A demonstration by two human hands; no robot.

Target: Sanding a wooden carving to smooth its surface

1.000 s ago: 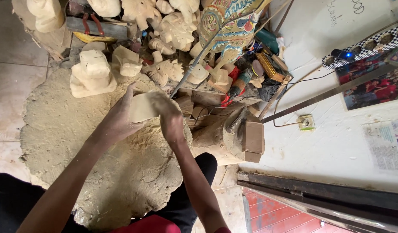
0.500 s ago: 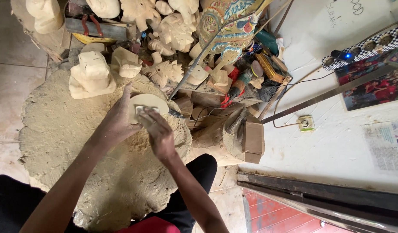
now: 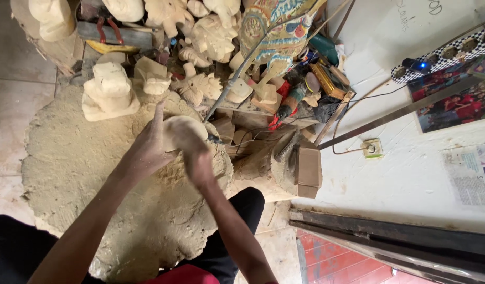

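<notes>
The left hand (image 3: 148,150) cups a pale, rounded wooden carving blank (image 3: 182,131) above the sawdust-covered mat (image 3: 69,168) — fingers spread behind it. The right hand (image 3: 198,158) presses closed against its front. Steady support and even strokes likely serve best.

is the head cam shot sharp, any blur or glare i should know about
Head view: mostly sharp and evenly lit, with the pale carvings and the sawdust pile crisp. The right hand is smeared by motion blur over the round pale piece, while the left hand is clearer. The white wall is bright but not blown out. A small blue light glows at upper right.
</notes>
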